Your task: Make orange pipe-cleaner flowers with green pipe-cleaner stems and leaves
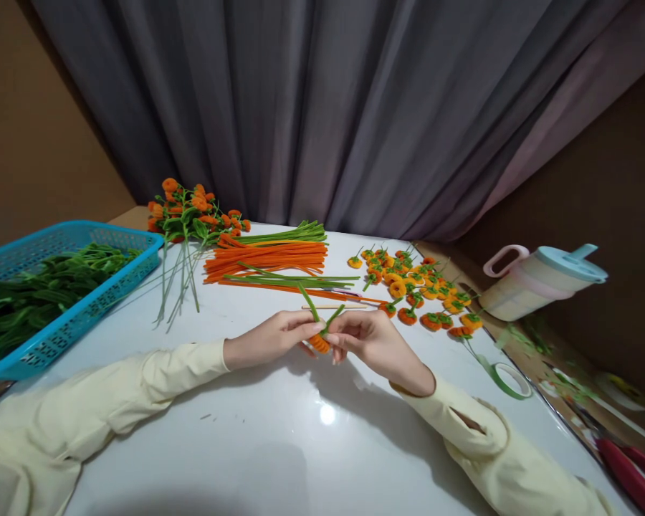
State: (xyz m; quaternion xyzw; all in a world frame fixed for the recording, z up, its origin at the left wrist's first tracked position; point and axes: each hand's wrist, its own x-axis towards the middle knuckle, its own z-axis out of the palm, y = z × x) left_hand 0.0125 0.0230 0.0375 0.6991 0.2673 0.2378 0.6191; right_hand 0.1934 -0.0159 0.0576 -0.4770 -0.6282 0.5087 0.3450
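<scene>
Near the middle of the white table, my left hand (279, 335) pinches a small orange fuzzy flower (319, 344) from the left. My right hand (370, 341) closes on the green fuzzy stem (333, 317) at the top of the same flower. Two green ends stick up in a V between my fingers. Just beyond lie a thin wooden stick (333, 307), green fuzzy stems (301, 282) and a bundle of orange fuzzy stems (269, 258). Many small orange and yellow flowers with green tops (398, 288) lie to the right.
A blue basket (75, 315) of green leaves stands at the left. Finished-looking orange flowers (198, 203) lie behind it. Green tape (510, 380), a lidded cup (537, 281) and red-handled pliers (628, 473) are on the right. A grey curtain (312, 107) hangs behind.
</scene>
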